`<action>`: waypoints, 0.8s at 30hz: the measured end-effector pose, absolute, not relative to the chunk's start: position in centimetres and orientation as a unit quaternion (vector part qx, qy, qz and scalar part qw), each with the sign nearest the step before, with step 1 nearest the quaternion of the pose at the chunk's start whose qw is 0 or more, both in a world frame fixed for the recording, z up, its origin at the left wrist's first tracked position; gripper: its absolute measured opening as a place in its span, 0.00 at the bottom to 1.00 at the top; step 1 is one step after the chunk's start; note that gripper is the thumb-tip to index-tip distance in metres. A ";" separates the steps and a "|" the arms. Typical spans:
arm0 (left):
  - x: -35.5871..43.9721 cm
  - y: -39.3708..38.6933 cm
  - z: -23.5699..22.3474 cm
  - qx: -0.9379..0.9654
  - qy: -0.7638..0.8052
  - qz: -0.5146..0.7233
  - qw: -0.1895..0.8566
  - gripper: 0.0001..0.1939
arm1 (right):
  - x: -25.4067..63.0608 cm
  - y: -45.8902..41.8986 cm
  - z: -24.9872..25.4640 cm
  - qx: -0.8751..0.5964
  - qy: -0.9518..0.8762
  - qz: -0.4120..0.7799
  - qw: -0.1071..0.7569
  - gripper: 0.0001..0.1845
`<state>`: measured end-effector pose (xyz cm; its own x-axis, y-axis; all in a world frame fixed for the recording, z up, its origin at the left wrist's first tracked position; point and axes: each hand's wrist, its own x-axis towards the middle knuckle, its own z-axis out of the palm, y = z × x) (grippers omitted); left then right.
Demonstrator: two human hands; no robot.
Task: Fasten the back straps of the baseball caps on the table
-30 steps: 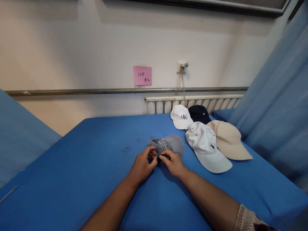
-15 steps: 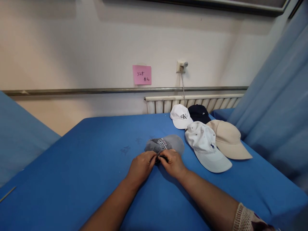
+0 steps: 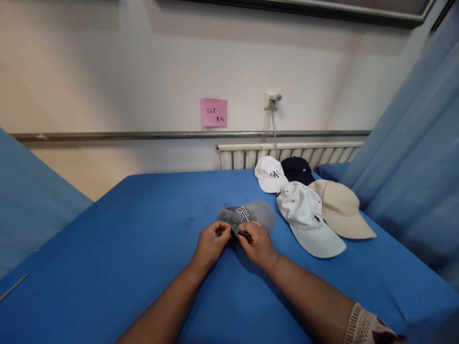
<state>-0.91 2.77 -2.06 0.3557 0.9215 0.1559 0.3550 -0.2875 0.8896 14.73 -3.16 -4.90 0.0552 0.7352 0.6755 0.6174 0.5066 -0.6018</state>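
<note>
A grey baseball cap (image 3: 263, 215) with white lettering lies on the blue cloth in front of me, its brim pointing right. Both hands pinch the dark strap (image 3: 234, 231) at its near side. My left hand (image 3: 211, 242) has thumb and fingertips closed on the strap's left part. From the right, my right hand (image 3: 258, 242) grips the strap, a dark piece showing between thumb and fingers. A small greyish piece, perhaps a buckle, shows between the two hands. Fingers cover part of the strap.
To the right lie a white cap (image 3: 269, 173), a navy cap (image 3: 297, 169), a pale cap with a blue emblem (image 3: 303, 210) and a beige cap (image 3: 340, 205). Behind the blue-covered table (image 3: 107, 248) stand a radiator (image 3: 251, 155) and a rail (image 3: 143, 135). Blue curtains (image 3: 412, 143) hang at both sides.
My hands have drawn slightly apart at the strap, and more of the strap shows between them. The left fingers have lifted a little. The other caps lie where they were.
</note>
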 end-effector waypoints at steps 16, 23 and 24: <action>-1.8 2.4 -0.9 0.869 0.362 0.253 0.222 0.11 | 15.1 -3.1 -5.0 -0.491 -0.705 0.093 0.503 0.04; -1.1 3.0 -1.9 0.628 0.463 0.356 0.515 0.07 | 14.7 -3.4 -4.8 -0.436 -0.731 0.055 0.521 0.06; -1.1 3.0 -1.8 0.601 0.454 0.359 0.551 0.08 | 14.7 -3.4 -4.8 -0.441 -0.724 0.055 0.528 0.06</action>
<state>-1.09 3.02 -1.84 0.3299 0.9414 -0.0699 0.1508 0.0206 0.9884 14.66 -3.41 -4.80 -0.0532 0.6968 0.7153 0.5798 0.6048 -0.5460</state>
